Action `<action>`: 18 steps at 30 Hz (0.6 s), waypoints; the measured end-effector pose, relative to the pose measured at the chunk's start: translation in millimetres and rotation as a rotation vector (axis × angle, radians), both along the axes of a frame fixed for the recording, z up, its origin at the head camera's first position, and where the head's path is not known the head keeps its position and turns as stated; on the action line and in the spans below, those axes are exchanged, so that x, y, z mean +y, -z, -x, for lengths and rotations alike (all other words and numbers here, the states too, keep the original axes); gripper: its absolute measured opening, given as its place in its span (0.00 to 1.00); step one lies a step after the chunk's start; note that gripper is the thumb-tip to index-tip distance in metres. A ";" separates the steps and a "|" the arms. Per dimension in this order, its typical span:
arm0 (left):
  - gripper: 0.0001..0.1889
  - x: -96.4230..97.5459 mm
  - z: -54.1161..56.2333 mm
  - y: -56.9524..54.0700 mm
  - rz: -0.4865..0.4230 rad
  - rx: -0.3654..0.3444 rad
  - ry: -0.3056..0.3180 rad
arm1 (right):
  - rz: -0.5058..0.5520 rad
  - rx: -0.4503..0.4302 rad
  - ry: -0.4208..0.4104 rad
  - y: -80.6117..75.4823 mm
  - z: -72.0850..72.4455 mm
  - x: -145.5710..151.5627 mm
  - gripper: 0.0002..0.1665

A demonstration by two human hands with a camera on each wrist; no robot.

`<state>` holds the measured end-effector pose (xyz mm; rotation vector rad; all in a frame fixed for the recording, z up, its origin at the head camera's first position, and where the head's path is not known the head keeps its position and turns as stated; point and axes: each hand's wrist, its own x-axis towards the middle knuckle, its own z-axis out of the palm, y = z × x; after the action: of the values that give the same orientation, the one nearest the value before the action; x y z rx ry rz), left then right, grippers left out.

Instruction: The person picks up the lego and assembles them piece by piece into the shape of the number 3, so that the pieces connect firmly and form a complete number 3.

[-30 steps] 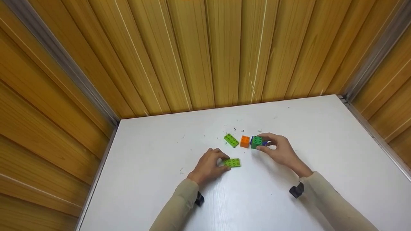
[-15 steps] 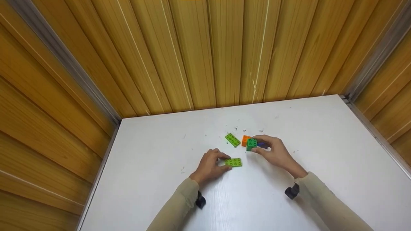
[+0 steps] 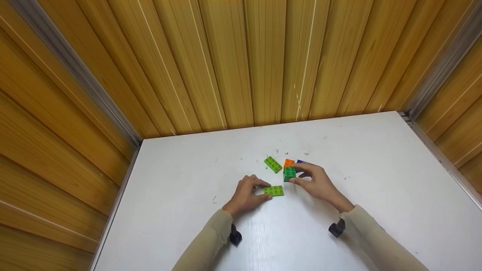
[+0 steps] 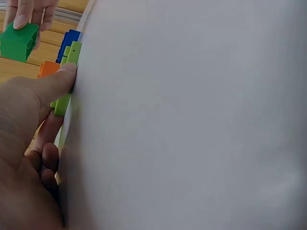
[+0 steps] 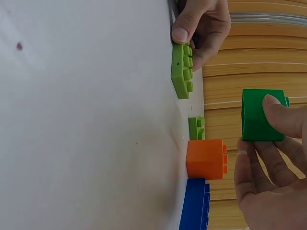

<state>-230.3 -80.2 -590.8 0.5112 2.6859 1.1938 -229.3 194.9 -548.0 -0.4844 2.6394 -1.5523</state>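
Observation:
My left hand pinches the near end of a flat light-green toy brick between thumb and fingers, and that brick lies on the white table. Held up off the table in my right hand is a dark-green square brick, gripped between thumb and fingers with its studs upward. Just behind it stands an orange brick, partly hidden in the head view. Beside the orange one is a blue brick, mostly covered by my right hand in the head view. Another flat light-green brick lies farther back, slanted.
The white table reaches back to a wall of yellow wooden slats. Slatted walls also stand at the left and right. Small dark marks dot the tabletop around the bricks.
My right hand has carried the dark-green brick left and toward me, from beside the orange brick to in front of it. The left hand stays on its flat brick.

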 end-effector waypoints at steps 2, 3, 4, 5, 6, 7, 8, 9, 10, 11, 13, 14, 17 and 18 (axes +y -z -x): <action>0.16 0.4 0.5 1.0 0.004 0.002 0.003 | 0.003 0.000 -0.005 1.1 -1.0 -1.7 0.28; 0.16 0.4 0.8 1.4 0.004 0.003 0.005 | 0.004 0.002 -0.008 1.7 -1.4 -2.4 0.28; 0.16 0.3 0.8 1.7 0.006 0.011 0.008 | 0.007 0.005 -0.013 2.6 -1.7 -3.3 0.28; 0.16 0.1 0.9 1.9 0.009 0.019 0.011 | 0.012 0.008 -0.019 3.3 -1.9 -4.2 0.27; 0.16 0.0 1.0 2.0 0.012 0.027 0.013 | 0.017 0.013 -0.026 4.2 -2.0 -4.9 0.26; 0.16 -0.1 1.0 1.7 0.014 0.034 0.015 | 0.019 0.016 -0.033 4.8 -2.1 -5.6 0.26; 0.16 -0.3 1.2 1.6 0.016 0.040 0.016 | 0.023 0.019 -0.039 5.4 -2.2 -6.3 0.25; 0.16 -0.3 1.3 1.3 0.017 0.045 0.017 | 0.027 0.021 -0.045 5.8 -2.3 -7.0 0.24; 0.16 -0.3 1.3 1.0 0.021 0.052 0.018 | 0.031 0.022 -0.051 6.2 -2.3 -7.8 0.24; 0.16 -0.4 1.3 0.9 0.021 0.051 0.017 | 0.032 0.021 -0.056 6.5 -2.5 -8.6 0.23; 0.16 -0.4 1.4 1.1 0.018 0.048 0.016 | 0.032 0.021 -0.065 7.2 -2.9 -10.0 0.23; 0.16 -0.3 1.4 1.3 0.016 0.046 0.015 | 0.033 0.020 -0.069 7.6 -3.1 -10.8 0.23; 0.17 -0.7 1.0 1.6 0.012 0.047 0.013 | 0.034 0.024 -0.080 8.9 -3.5 -12.6 0.23; 0.17 -0.8 0.8 1.5 0.010 0.048 0.013 | 0.033 0.028 -0.085 9.2 -3.8 -13.1 0.23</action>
<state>-231.1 -81.0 -592.3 0.5622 2.7227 1.1791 -225.5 181.9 -557.2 -0.6167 2.5802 -1.5785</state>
